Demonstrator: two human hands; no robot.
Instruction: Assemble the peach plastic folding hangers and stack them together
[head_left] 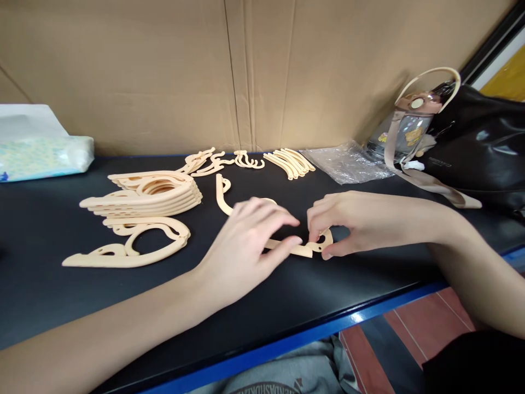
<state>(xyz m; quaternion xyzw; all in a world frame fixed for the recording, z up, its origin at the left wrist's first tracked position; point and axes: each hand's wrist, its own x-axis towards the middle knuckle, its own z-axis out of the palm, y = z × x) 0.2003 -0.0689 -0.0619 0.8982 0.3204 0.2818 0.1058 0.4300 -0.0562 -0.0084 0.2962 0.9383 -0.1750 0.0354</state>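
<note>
Apparently at the joining step: bringing a small curved piece [327,239] up to the end of a pale bar [303,251], well to the right of the stack of hangers [135,207] and a little nearer the front than that stack. Pinching the curved piece between thumb and fingertips of the right hand [346,216]. Reaching across the bar with the left hand [252,232], thumb and forefinger parted at the tips, thumb down by the bar; impossible to tell of any grip beneath the palm. Equally hidden: any join between the bar and a bent strip [222,200], just right of the stack. Laid out beyond the stack, toward its right: thin loose parts [197,158], small hooks [241,155] and curved strips [292,163]. Lying just in front of the stack: a single hanger [123,262], perhaps useful as a pattern. Calling next, most likely, for steadying the bar, squaring both ends, then pressing together without twisting.
</note>
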